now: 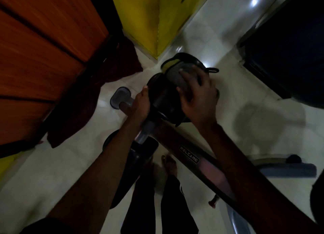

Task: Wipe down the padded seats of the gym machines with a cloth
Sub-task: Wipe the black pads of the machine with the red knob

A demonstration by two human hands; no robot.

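Observation:
The black padded seat (pixel 162 98) of an exercise bike sits in the middle of the head view, seen from above in dim light. A grey cloth (pixel 181 76) lies over its far end. My right hand (pixel 198 95) presses down on the cloth with fingers spread and curled over it. My left hand (pixel 140 102) grips the seat's left edge, near the seat post (pixel 145 133). The bike's frame bar (pixel 189 156), labelled WELCARE, runs down to the right under my right forearm.
An orange wooden door (pixel 43 49) stands at left, with a dark red cloth (pixel 75 111) on the pale tiled floor before it. A yellow wall corner (pixel 157 14) is ahead. A dark bulky object (pixel 289 49) is at right. A grey pedal (pixel 121 97) and my bare feet (pixel 168 163) are below.

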